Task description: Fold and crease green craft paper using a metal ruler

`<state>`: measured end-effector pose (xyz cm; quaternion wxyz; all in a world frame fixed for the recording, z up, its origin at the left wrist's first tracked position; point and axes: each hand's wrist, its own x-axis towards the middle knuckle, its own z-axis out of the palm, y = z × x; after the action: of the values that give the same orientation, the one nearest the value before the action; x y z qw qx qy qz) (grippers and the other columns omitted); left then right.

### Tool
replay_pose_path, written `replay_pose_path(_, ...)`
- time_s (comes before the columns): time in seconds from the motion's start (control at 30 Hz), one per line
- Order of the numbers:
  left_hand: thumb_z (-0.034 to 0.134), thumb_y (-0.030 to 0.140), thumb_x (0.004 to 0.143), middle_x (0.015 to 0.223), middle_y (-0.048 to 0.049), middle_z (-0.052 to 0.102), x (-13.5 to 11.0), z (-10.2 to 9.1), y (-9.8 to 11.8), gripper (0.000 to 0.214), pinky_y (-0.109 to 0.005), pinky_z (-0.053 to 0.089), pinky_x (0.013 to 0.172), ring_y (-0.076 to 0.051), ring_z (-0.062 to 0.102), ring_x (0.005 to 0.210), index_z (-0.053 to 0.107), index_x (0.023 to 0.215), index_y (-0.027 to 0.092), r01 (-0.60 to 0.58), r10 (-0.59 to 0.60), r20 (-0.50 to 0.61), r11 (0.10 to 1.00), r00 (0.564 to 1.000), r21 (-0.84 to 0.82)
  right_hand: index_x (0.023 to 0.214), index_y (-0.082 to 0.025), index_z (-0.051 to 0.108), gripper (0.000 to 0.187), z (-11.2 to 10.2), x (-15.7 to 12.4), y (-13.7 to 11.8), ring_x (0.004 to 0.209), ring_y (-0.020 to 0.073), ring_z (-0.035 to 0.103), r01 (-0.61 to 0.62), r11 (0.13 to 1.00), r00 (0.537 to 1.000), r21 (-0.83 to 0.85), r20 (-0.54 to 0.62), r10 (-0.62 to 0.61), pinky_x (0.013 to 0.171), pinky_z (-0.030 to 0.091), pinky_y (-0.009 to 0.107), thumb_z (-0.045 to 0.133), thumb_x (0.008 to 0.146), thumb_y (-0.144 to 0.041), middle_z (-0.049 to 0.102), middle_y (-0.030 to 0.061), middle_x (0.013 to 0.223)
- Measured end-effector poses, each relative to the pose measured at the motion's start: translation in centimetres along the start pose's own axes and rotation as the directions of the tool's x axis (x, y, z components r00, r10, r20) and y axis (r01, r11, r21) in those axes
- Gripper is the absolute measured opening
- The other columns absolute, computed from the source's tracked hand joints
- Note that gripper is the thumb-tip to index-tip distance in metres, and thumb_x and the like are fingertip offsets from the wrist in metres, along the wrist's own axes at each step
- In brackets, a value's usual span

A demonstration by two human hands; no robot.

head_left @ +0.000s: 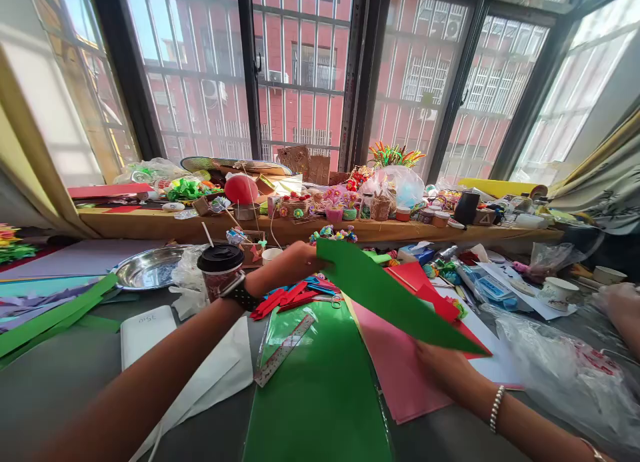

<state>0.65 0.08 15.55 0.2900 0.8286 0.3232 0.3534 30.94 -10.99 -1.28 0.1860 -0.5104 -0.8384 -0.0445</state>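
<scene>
A strip of green paper (390, 295) is held up over the table, slanting down to a point at the right. My left hand (295, 262) pinches its upper left end. At the lower right edge, my right hand (445, 367) grips the strip from below, its fingers mostly hidden behind the paper. Beneath lies a green sheet in a clear sleeve (320, 395), with a patterned ruler (285, 351) across it. Scissors (334, 301) rest at the sleeve's far end, beside cut red strips (293, 297). Pink paper (395, 362) sits under my right hand.
A lidded cup with a straw (220, 265) and a white power bank (146, 332) stand on the left, near a metal tray (150, 269). A plastic bag (565, 369) lies at right. Another person's hand (623, 309) shows at the right edge. Crafts crowd the ledge (200, 227).
</scene>
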Motion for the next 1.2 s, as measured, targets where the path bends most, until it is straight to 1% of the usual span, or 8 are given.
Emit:
replay_pose_path(0.13,0.055,0.032,0.071,0.073,0.0032,0.066,-0.4,-3.4,0.5,0.022,-0.026,0.046,0.065,-0.018,0.061,0.073,0.065,0.08,0.016,0.034,-0.047,-0.094,0.991,0.994,-0.133,0.116,-0.023,0.051,0.063,-4.0,2.0,-2.0,0.105,0.0306,0.05,-0.106,0.96,0.99,0.257,0.119,0.078,0.096,0.029,0.052,0.065,0.06,-0.047,0.057,0.0103,0.114)
replay_pose_path(0.23,0.056,0.033,0.071,0.073,0.0019,0.066,-0.7,-3.6,-0.5,0.023,-0.023,0.046,0.062,-0.015,0.061,0.069,0.064,0.081,0.015,0.144,-0.189,-0.116,0.938,0.975,-0.316,0.129,-0.023,0.034,0.072,-6.8,4.2,-3.5,0.115,0.0271,0.041,-0.153,0.753,0.988,0.639,0.09,0.124,0.094,0.036,0.043,0.056,0.068,-0.054,0.041,0.0115,0.13)
replay_pose_path(0.37,0.059,0.033,0.07,0.066,0.001,0.065,-1.0,-1.1,-3.7,0.023,-0.02,0.044,0.055,-0.012,0.058,0.059,0.064,0.078,0.012,0.275,-0.343,-0.067,0.843,0.937,-0.461,0.122,-0.024,0.043,0.058,-7.8,7.1,-4.8,0.107,0.0246,0.049,-0.202,0.475,0.958,0.857,0.072,0.279,0.088,0.041,0.039,0.051,0.073,-0.052,0.049,0.0102,0.123)
replay_pose_path(0.5,0.058,0.035,0.07,0.065,-0.0034,0.065,-1.6,2.8,-7.7,0.025,-0.022,0.045,0.052,-0.012,0.058,0.054,0.061,0.076,0.01,0.369,-0.447,-0.058,0.799,0.893,-0.474,0.109,-0.019,0.053,0.046,-4.5,8.5,-4.3,0.084,0.0219,0.062,-0.406,0.268,0.878,0.874,0.292,0.379,0.073,0.05,0.037,0.053,0.073,-0.048,0.063,0.0091,0.101)
replay_pose_path(0.7,0.05,0.024,0.074,0.075,-0.0071,0.066,-4.4,8.0,-11.1,0.022,-0.024,0.048,0.056,-0.016,0.062,0.066,0.058,0.089,0.01,0.496,-0.53,0.014,0.784,0.848,-0.373,0.079,-0.014,0.062,0.035,1.7,6.9,-1.9,0.072,0.0275,0.063,-0.461,0.393,0.835,0.796,0.24,0.494,0.064,0.051,0.04,0.063,0.06,-0.044,0.068,0.0114,0.08)
replay_pose_path(0.87,0.05,0.011,0.068,0.096,-0.0125,0.063,-6.8,10.1,-11.2,0.047,-0.033,0.049,0.068,-0.02,0.062,0.078,0.045,0.115,0.009,0.553,-0.571,-0.035,0.808,0.82,-0.204,0.104,-0.018,0.059,0.036,3.0,4.9,-2.1,0.089,0.027,0.06,-0.402,0.606,0.867,0.686,0.074,0.492,0.078,0.048,0.042,0.05,0.073,-0.035,0.066,0.0087,0.097)
replay_pose_path(1.03,0.052,0.021,0.074,0.139,-0.0115,0.026,-9.9,10.9,-9.8,0.059,-0.042,0.02,0.103,-0.023,0.025,0.126,0.031,0.129,0.015,0.374,-0.359,-0.12,0.915,0.926,0.152,0.127,-0.025,0.039,0.048,4.3,3.7,-3.6,0.112,0.0189,0.046,-0.117,0.914,0.98,0.388,-0.104,0.17,0.09,0.042,0.036,0.03,0.081,-0.011,0.045,0.0042,0.127)
replay_pose_path(1.2,0.041,0.047,0.08,0.135,-0.0153,0.031,-13.3,10.3,-10.4,0.058,-0.048,0.022,0.101,-0.028,0.026,0.125,0.037,0.127,0.012,0.247,-0.297,-0.036,0.714,0.954,0.655,0.131,-0.031,0.029,0.071,4.9,2.7,-4.2,0.116,0.0154,0.041,0.033,0.992,0.995,0.122,-0.095,-0.022,0.087,0.045,0.029,0.02,0.071,0.008,0.034,0.0013,0.135)
